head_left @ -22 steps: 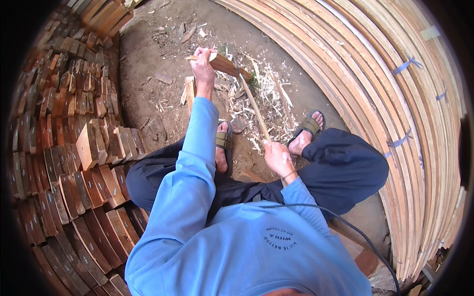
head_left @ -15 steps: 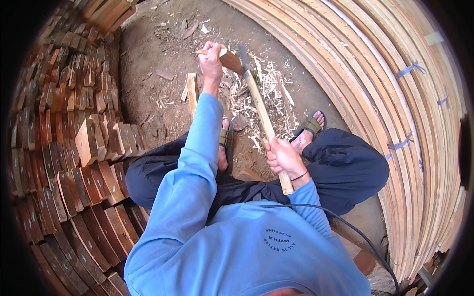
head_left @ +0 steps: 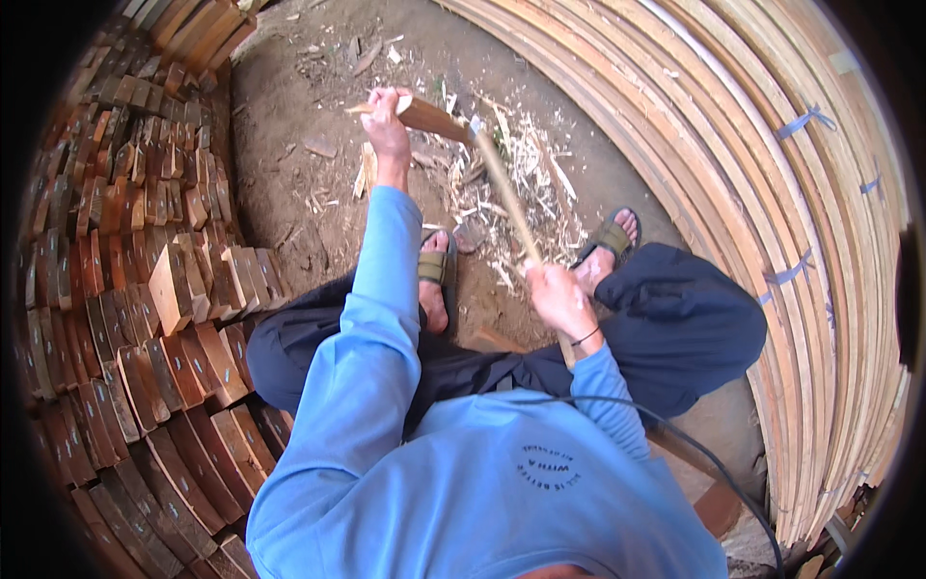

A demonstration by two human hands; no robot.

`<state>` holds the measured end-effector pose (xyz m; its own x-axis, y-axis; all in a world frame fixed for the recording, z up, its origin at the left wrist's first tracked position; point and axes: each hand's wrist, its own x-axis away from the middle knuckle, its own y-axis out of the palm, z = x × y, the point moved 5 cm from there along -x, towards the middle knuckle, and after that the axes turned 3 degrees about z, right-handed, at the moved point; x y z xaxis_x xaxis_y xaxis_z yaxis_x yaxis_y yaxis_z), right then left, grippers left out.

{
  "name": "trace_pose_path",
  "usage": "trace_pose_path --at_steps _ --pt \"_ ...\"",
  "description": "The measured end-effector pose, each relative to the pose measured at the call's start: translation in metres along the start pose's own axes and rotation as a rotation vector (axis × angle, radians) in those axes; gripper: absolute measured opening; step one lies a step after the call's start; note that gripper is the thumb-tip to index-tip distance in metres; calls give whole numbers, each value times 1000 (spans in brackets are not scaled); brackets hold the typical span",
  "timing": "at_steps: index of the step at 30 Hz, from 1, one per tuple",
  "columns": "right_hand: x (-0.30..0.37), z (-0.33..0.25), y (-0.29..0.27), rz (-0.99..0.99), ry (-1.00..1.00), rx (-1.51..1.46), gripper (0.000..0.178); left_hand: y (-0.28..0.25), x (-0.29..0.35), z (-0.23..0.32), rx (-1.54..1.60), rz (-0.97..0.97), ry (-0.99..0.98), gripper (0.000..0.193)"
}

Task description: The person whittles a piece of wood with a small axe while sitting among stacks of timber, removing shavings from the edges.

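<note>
My left hand (head_left: pixel 388 130) is closed round a short wooden piece (head_left: pixel 434 119) above the ground, with one thin end sticking out on the left and the thick end reaching right. My right hand (head_left: pixel 561 301) grips the lower part of a long, pale wooden handle belonging to a chopping tool (head_left: pixel 509 198), which slants up and away to the left. The tool's narrow metal head (head_left: pixel 475 127) meets or overlaps the right end of the wooden piece; motion blur hides whether they touch.
Wood chips (head_left: pixel 531 179) litter the dirt floor between my sandalled feet. Stacked wooden blocks (head_left: pixel 183 362) rise on the left. Long bundled planks (head_left: pixel 714 183) curve along the right, tied with blue strips. A dark cable (head_left: pixel 690 439) crosses my right sleeve.
My left hand and the wooden piece have moved slightly left, and the piece has swung flatter. The tool's head has come a little lower, and its handle is blurred.
</note>
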<state>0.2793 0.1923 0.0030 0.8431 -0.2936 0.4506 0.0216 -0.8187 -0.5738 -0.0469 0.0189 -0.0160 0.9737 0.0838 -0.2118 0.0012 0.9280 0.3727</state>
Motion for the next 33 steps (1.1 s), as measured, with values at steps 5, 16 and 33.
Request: trace_pose_path --at_steps 5,16,33 --pt "6 -27 -53 266 -33 -176 50 0 -1 3 28 43 4 20" --pt "-4 -20 2 -56 -17 44 46 9 3 4 -91 -34 -7 18" --pt "-5 6 6 88 49 58 44 2 -1 2 -64 26 34 22"
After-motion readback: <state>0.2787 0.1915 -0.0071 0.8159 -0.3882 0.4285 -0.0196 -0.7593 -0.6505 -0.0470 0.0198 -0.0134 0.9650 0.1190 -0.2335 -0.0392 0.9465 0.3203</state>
